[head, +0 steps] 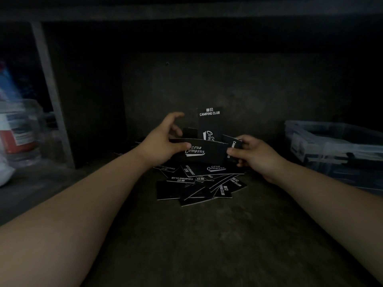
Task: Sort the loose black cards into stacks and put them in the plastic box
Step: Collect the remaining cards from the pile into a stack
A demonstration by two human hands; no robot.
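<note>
The black cards looked thin, light and fairly stiff. Their smooth faces would probably slide over one another, so a stack seemed best taken by its short ends or pinched flat across its faces, with the edges squared first. A small bundle of cards (204, 152) was held just above the loose pile (199, 183), which lay fanned and overlapping on the worktop (207, 245) in the middle of the scene. The left hand (163, 141) reached in from the near left, and its grip held the bundle's left end, thumb pressed on the near face and fingers behind, the upper fingers lifted and loosely curled. The right hand (255, 154) came in from the near right, its grip narrow, pinching the right end between thumb and fingers. One tall card (210, 121) stood upright behind the bundle; I could not tell which hand held it. The plastic box (294, 129) sat at the far right, well apart from the pile, and seemed to hold card stacks already.
</note>
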